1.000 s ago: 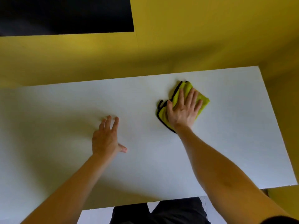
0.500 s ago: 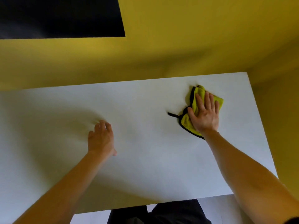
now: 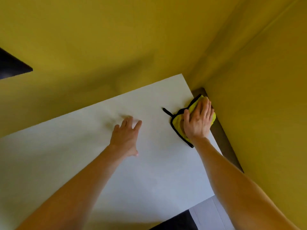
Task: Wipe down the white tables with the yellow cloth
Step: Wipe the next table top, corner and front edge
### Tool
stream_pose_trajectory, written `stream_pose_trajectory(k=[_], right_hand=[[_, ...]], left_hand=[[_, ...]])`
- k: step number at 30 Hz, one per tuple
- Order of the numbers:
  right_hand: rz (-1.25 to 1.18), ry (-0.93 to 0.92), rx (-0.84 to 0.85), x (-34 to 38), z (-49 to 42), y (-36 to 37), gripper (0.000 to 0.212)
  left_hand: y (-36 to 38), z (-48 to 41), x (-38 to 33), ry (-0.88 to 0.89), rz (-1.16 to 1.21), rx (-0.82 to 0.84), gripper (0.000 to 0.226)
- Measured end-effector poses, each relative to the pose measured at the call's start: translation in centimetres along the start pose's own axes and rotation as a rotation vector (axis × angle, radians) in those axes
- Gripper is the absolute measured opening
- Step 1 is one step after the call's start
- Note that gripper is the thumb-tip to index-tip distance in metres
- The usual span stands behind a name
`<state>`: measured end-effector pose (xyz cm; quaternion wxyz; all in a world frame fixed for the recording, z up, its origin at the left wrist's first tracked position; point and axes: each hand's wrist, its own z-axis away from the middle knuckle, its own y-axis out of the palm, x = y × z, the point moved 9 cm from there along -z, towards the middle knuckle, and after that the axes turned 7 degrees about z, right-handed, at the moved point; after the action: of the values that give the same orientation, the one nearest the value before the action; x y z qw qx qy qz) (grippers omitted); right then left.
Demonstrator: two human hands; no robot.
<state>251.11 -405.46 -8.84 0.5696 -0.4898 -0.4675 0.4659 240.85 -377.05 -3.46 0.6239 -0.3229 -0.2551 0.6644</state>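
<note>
Left hand: your fingers are straight and spread, holding nothing, over the white bench
Yellow cloth: at the bench's right edge, beside the wall
Right hand: your straight fingers press it flat

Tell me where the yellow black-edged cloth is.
Head view, right side: the yellow black-edged cloth lies under the right hand at the white table's right edge.

No legible text, label, brand, number or sign anywhere
</note>
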Motion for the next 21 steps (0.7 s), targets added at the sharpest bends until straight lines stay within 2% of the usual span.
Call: stream_pose_trajectory(k=[3, 6, 15, 18, 21], right_hand=[[-0.031, -0.092, 0.066, -0.6, 0.9, 0.7, 0.098], [-0.030, -0.107, 0.101, -0.9, 0.9, 1.2, 0.101], [-0.150, -0.077, -0.021, 8.3, -14.3, 0.5, 0.082], [-0.207, -0.068, -0.080, 8.2, -13.7, 0.8, 0.071], [-0.244, 0.017, -0.097, 3.7, -8.2, 0.8, 0.062]], left_hand=[[-2.6, -5.1, -3.7, 0.030, -0.048, -0.051, 0.167], [-3.6, -8.8, -4.9, -0.011, -0.081, -0.031, 0.179], [-2.6, -10.3, -4.6, -0.020, -0.101, -0.002, 0.181], [-2.3, -10.4, -4.6, -0.027, -0.104, 0.012, 0.181], [-2.5, -10.2, -4.7, -0.029, -0.103, 0.017, 0.182]])
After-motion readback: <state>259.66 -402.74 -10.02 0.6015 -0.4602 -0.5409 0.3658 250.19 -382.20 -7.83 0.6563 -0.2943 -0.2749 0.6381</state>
